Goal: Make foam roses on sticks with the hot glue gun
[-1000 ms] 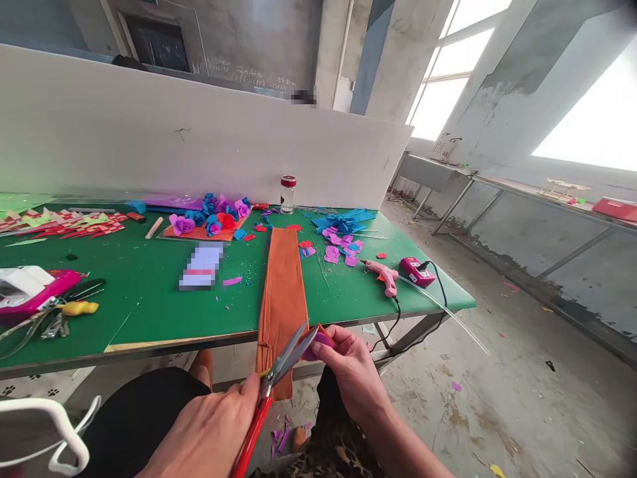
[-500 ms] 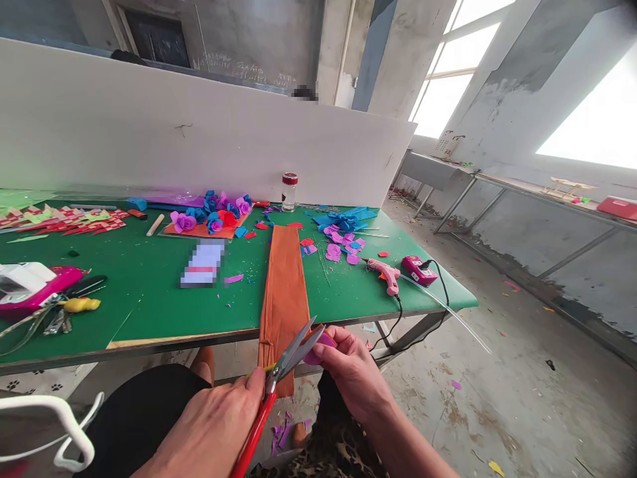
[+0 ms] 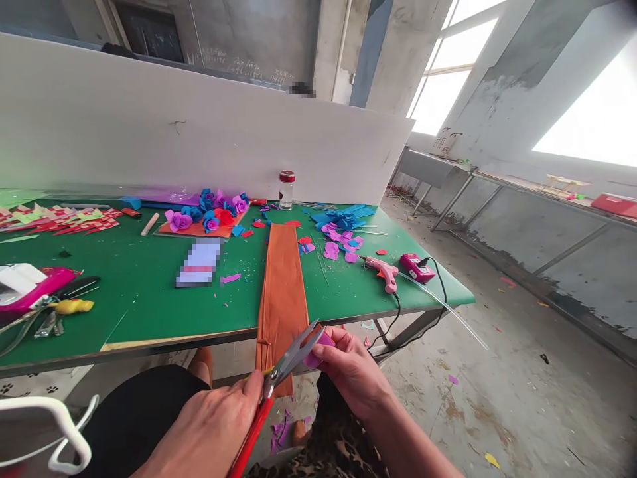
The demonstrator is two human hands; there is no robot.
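My left hand (image 3: 213, 415) is closed around the red-handled scissors (image 3: 293, 358), whose blades stand slightly apart and point up to the right. Between the thumb and fingers of my right hand (image 3: 351, 365) is a small purple paper piece (image 3: 313, 360), with an orange paper edge showing at its top. The blade tips are right by this paper; I cannot tell whether they touch it. Behind the scissors a long strip of orange crepe paper (image 3: 283, 285) lies on the table and hangs over its front edge.
On the green table (image 3: 149, 292) are paper flowers (image 3: 213, 212), purple petals (image 3: 332, 250), blue paper (image 3: 343, 217), a lidded jar (image 3: 286, 191) and a phone (image 3: 199, 262). A pink glue gun (image 3: 383, 273) with its cord lies at the right. A white board (image 3: 199, 133) stands behind.
The scissor blades have drawn slightly closer together. Both hands keep nearly the same place, and the whole view has shifted a little.
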